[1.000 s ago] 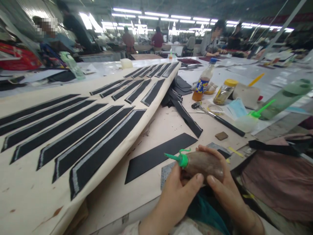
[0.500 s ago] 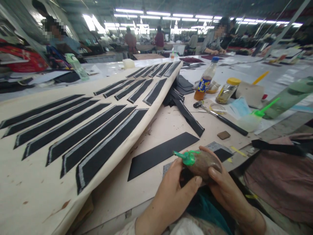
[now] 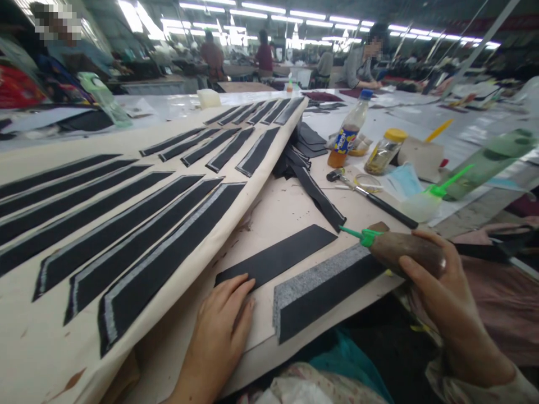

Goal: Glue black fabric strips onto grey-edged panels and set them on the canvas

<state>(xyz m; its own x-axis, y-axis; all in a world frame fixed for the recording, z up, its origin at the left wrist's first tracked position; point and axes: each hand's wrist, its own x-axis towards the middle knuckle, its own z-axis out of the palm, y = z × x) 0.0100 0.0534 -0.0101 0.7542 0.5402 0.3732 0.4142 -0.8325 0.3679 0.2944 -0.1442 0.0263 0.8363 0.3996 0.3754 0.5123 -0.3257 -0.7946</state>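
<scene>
1. The left hand (image 3: pixel 219 325) lay palm down, its fingers close together and half stretched, the tips on the near left end of the black strip (image 3: pixel 278 255); whether they gripped it I could not tell
2. The right hand (image 3: pixel 446 292), to the right of the black strip, was curled around a brown squeeze bottle (image 3: pixel 408 252), opened only as wide as its body
3. The bottle was held on its side, its green nozzle (image 3: pixel 368 237) aimed left, the tip close to the right end of the black strip; touching or apart, I could not tell
4. On the near side of the black strip lay the grey-edged piece (image 3: pixel 324 303), its grey band facing the strip
5. Right of the black strip, a small brown block (image 3: pixel 379 226) showed partly behind the nozzle
6. Beyond the black strip's right end, a dark band (image 3: pixel 318 193) ran back to a heap of dark pieces (image 3: pixel 311 141)
7. Farther right of the black strip lay a hammer (image 3: pixel 377 201), with a white bottle (image 3: pixel 421 206) near its handle
8. Well beyond the black strip were a drink bottle (image 3: pixel 345 137) and a yellow-lidded jar (image 3: pixel 385 151)
9. Left of the black strip, a cream panel (image 3: pixel 42 353) bore rows of dark pieces
10. Far beyond the black strip sat a person in grey (image 3: pixel 357 64)
</scene>
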